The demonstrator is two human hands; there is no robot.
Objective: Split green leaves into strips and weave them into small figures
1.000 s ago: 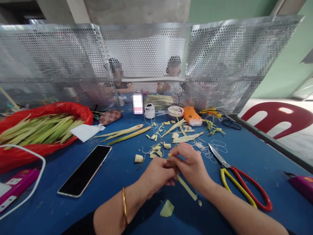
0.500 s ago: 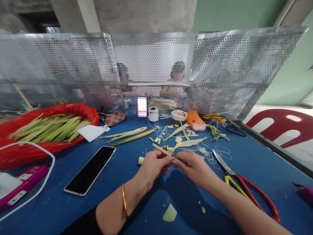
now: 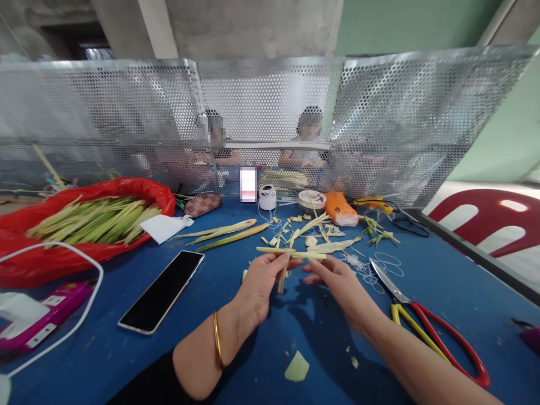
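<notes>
Right hand (image 3: 333,277) pulls away, fingers parted; the left hand (image 3: 262,275) pinches crossed leaf strips (image 3: 311,256), one's long axis running sideways, another's pointing near to far.

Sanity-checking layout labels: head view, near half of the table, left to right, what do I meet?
Magenta power strip → black phone → left hand, holding crossed leaf strips → right hand, fingers parted → scissors → purple item at the edge, too cut off to identify.

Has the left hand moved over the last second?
Yes. Judged against the scissors, the left hand has moved slightly left and farther from the wearer.
</notes>
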